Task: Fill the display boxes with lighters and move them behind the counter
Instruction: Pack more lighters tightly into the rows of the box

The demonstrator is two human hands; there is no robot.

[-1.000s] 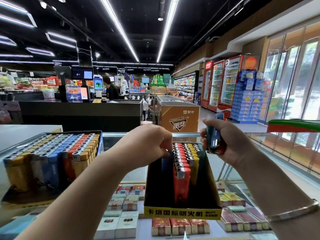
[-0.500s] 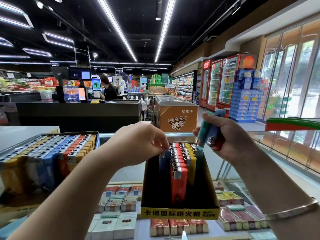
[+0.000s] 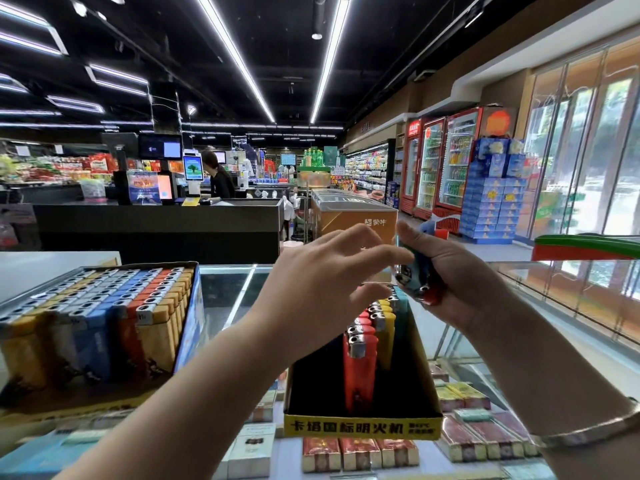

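Our right hand (image 3: 446, 282) clamps a bunch of lighters (image 3: 420, 271), mostly hidden; our left hand (image 3: 325, 289), fingers apart, covers the display box's (image 3: 360, 426) rear rows.

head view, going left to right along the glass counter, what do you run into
full display box of lighters → left hand, fingers spread, reaching toward the bundle → black and yellow display box, part filled with red, yellow and teal lighters → right hand gripping a bundle of lighters → green and red object at the right edge
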